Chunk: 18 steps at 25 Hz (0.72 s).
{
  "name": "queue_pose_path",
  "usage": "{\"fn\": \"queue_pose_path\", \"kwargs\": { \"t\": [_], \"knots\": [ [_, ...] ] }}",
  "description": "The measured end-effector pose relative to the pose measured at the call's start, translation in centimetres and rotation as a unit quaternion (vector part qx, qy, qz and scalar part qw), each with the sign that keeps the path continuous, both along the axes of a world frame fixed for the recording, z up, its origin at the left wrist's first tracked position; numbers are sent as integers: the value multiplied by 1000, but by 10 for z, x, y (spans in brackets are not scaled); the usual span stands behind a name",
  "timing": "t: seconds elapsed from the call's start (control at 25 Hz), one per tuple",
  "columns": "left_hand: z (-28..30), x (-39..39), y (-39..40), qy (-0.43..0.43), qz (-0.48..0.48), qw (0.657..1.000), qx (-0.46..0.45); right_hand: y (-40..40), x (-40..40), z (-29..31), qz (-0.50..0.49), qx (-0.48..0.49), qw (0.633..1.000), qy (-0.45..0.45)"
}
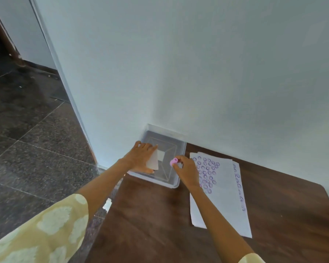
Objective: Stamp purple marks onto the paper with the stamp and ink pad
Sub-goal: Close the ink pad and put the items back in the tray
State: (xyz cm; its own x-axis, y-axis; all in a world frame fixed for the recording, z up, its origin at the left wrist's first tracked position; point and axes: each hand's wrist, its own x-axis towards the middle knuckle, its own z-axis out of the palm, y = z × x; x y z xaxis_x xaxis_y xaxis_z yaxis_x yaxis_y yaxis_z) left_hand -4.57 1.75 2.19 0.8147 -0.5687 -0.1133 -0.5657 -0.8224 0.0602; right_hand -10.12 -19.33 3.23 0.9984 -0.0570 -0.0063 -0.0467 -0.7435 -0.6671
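A small pink-purple stamp (173, 161) is pinched in my right hand (185, 170), held over the right rim of a clear plastic bin (174, 184). My left hand (141, 157) reaches into the bin and grips a white folded paper or card (153, 160). A small white square (160, 155) lies on the bin's floor; I cannot tell whether it is the ink pad. White paper sheets (219, 196) lie on the brown table to the right of the bin, the top one covered with several purple round marks (207, 172).
The brown wooden table (150, 224) stands against a white wall (198, 73); its left edge drops to a dark tiled floor (27, 139). A second stamped sheet (239, 186) peeks out under the top one. The bin sits in the table's back left corner.
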Motion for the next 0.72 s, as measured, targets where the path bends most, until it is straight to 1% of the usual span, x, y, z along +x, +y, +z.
{"fn": "queue_pose_path", "kwargs": {
  "t": [0.16,0.24,0.36,0.52,0.64,0.72],
  "knots": [
    [-22,47,-10,29,-32,998,35,12,42,-10,-56,-21,998,25],
    [-32,65,-16,31,-45,998,44,12,57,-16,-68,-30,997,37],
    [-41,93,-15,35,-41,997,49,13,80,-25,-79,-53,995,41],
    [-40,122,-9,45,-56,993,88,21,107,-34,-77,-116,990,25],
    [-41,126,-7,51,-76,990,111,29,121,-41,-66,-131,989,12],
    [-40,122,-6,51,-79,991,100,33,126,-44,-56,-137,989,3]
  ]
}}
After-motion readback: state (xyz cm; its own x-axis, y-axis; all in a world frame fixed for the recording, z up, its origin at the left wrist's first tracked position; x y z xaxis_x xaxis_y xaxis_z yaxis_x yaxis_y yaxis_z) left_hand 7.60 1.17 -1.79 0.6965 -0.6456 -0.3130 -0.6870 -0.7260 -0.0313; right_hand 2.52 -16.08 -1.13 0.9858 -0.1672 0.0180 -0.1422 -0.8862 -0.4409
